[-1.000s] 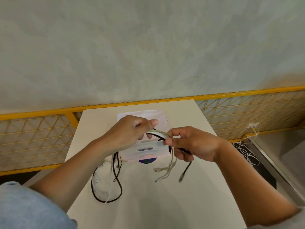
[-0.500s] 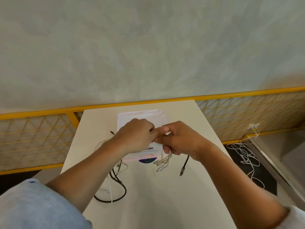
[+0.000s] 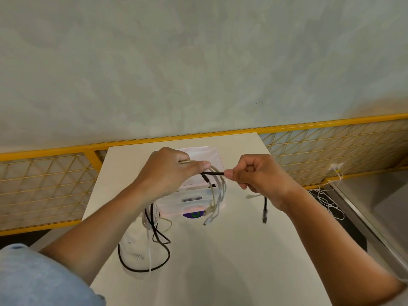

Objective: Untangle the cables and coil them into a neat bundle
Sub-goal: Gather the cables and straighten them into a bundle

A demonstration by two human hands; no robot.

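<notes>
Above the white table [image 3: 220, 261], my left hand [image 3: 167, 171] grips a bunch of white cables [image 3: 217, 191] together with a black cable [image 3: 212, 173]. The white ends droop from my thumb toward the table, plugs dangling. My right hand [image 3: 258, 173] pinches the black cable a short way from the left hand, so a short black stretch runs between both hands. The black plug end [image 3: 265, 212] hangs below my right wrist. More black and white loops [image 3: 152, 246] trail from under my left wrist onto the table.
A clear plastic box [image 3: 189, 199] with a purple-green sticker sits on the table beneath my hands. A yellow mesh fence [image 3: 44, 186] runs behind the table along a grey wall. Another white cable [image 3: 326, 199] lies on the floor at the right, beside a metal ledge.
My hands, touching half a second ago, have drawn apart; the right hand has moved right, pulling a short length of black cable out of the bunch.
</notes>
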